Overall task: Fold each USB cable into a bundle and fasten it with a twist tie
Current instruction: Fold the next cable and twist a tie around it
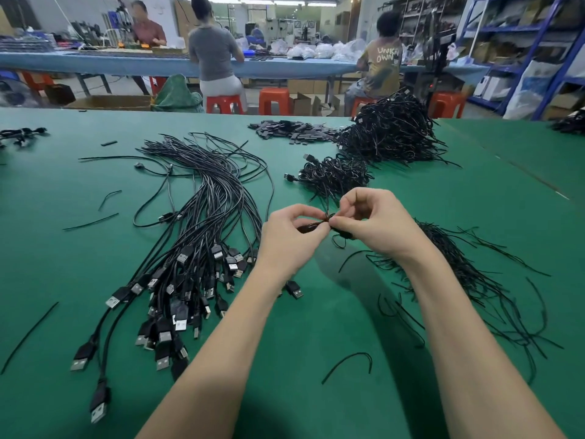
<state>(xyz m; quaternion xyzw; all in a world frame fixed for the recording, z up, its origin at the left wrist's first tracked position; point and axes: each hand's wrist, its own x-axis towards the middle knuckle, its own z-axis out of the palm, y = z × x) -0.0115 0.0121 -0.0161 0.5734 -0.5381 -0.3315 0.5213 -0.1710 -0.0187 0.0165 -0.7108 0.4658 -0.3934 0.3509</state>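
1. Near field: green table (316, 400) with a matte, felt-like surface, bare around both forearms. One loose curved twist tie (348, 364) lies between the forearms; a straight one (30, 335) lies near the left edge.
2. Left of the forearms: a fan of unbundled USB cables (190, 248) — thin black rubbery cords, boxy plugs with silver metal tips toward the viewer, cords running away up the table and converging.
3. Right of the forearms: a heap of twist ties (474, 280), thin black wiry strands, splayed and tangled, partly under the right forearm.
4. Mid field, raised above the table: left hand (288, 239) grips the folded cable bundle (311, 228), fingers curled round it. The bundle is short and dark, long axis roughly left–right, mostly hidden by the fingers.
5. Right hand (370, 220), thumb and forefinger closed in a pinch on the tie ends at the bundle's middle, the two hands touching there. A small cable loop hangs below the right palm.
6. Just beyond the hands: a small pile of tied bundles (335, 177); further and to the right, a much larger pile (392, 131), bristly with tie ends.
7. Beside the large pile, left: a scatter of flat black rectangular pieces (294, 131); what they are cannot be told.
8. Far: the table's far edge, then red stools (273, 101), and seated people at a blue bench (126, 64).
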